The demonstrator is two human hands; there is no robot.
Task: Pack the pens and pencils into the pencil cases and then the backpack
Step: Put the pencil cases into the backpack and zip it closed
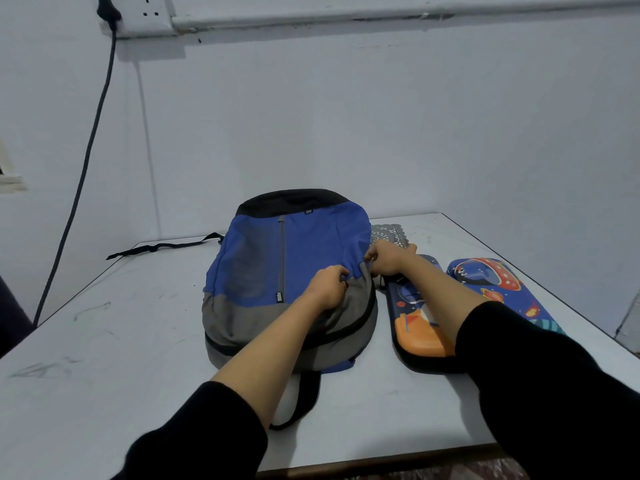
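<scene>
We see a pale wall (381, 116) behind a scuffed white table (104, 341); a dark cable (86, 161) hangs from a socket (149, 10).

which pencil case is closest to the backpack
The orange-ended pencil case, lying right beside the backpack; the red-saucer pencil case lies farther right, beyond it.
</scene>
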